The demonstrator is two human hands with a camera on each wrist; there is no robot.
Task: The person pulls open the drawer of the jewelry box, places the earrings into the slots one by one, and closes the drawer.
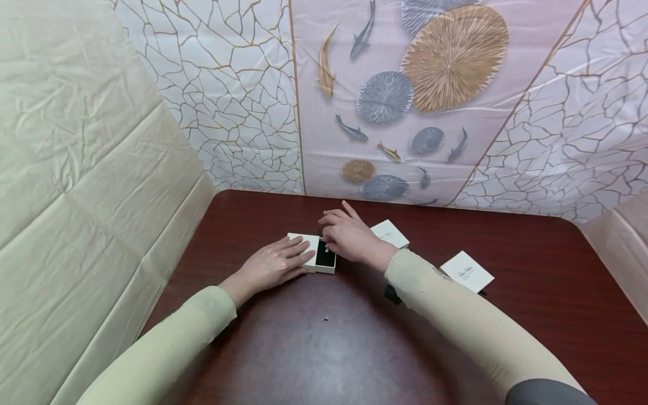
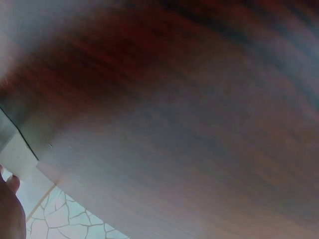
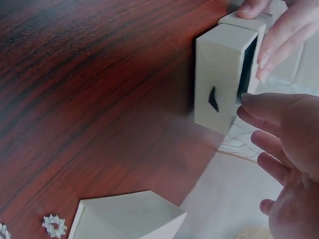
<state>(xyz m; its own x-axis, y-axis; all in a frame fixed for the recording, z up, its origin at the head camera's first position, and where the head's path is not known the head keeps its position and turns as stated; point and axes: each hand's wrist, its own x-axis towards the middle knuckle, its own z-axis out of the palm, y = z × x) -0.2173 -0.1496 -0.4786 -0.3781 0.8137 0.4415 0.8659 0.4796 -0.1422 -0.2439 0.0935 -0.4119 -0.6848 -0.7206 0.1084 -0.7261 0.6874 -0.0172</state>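
A small white drawer-style box (image 1: 326, 269) lies on the table, its black-lined drawer partly slid out to the right. My left hand (image 1: 275, 261) rests flat on the white cover, fingers spread across its top. Over the drawer, my right hand (image 1: 349, 235) bends in with thumb and forefinger together at a small silvery piece (image 1: 327, 250); the fingertips hide most of it. In the right wrist view, the drawer's end (image 3: 215, 79) shows a black pull tab, and my right fingertips touch its open top edge. The left wrist view is mostly blurred tabletop.
Two more white boxes stand right of the hands: one (image 1: 390, 232) behind my right wrist, another (image 1: 467, 271) beyond the forearm. A tiny stud-like item (image 1: 325, 319) lies in front. A silvery cog-shaped piece (image 3: 54, 225) lies near a box. Patterned cloth hangs behind the table.
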